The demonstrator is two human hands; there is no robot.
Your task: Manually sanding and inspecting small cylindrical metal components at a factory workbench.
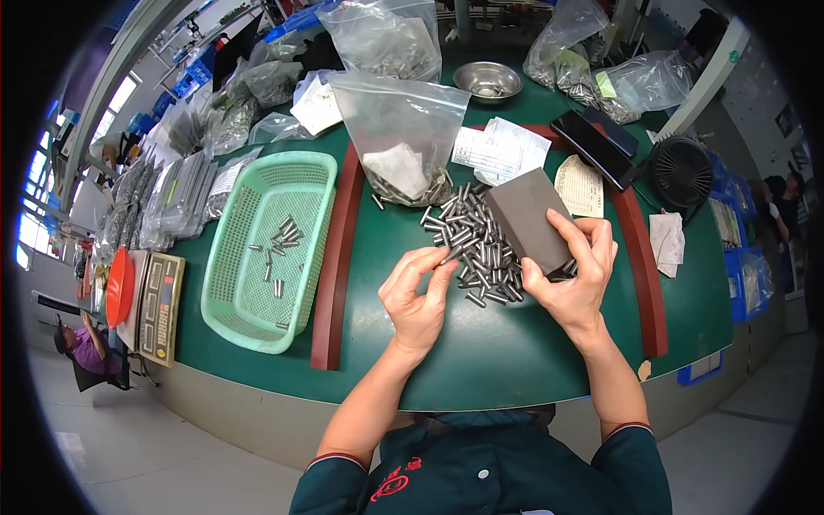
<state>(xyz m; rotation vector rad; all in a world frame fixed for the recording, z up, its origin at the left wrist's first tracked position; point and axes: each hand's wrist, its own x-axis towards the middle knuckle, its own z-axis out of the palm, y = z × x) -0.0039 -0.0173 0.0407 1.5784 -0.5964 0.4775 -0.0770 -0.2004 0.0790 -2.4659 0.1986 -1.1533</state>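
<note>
My left hand [415, 296] pinches a small metal pin [452, 255] between thumb and fingertips, at the left edge of a loose pile. My right hand [579, 279] grips a dark grey rectangular block [528, 215] by its near right side, tilted over the pile. Many short, shiny cylindrical metal pins [481, 273] lie heaped under and beside the block, which hides part of them. Just beyond, a clear zip bag [390, 120] holds more pins and a white paper. Left of my hands, a green mesh basket [219, 292] contains several scattered pins.
Dark red strips run along the green table's left [330, 300] and right [644, 275]. A phone [592, 150], papers [506, 153] and black fan [681, 172] are at right. A metal bowl [487, 81] sits far back; a scale [161, 309] stands left. Filled bags [386, 43] line the back.
</note>
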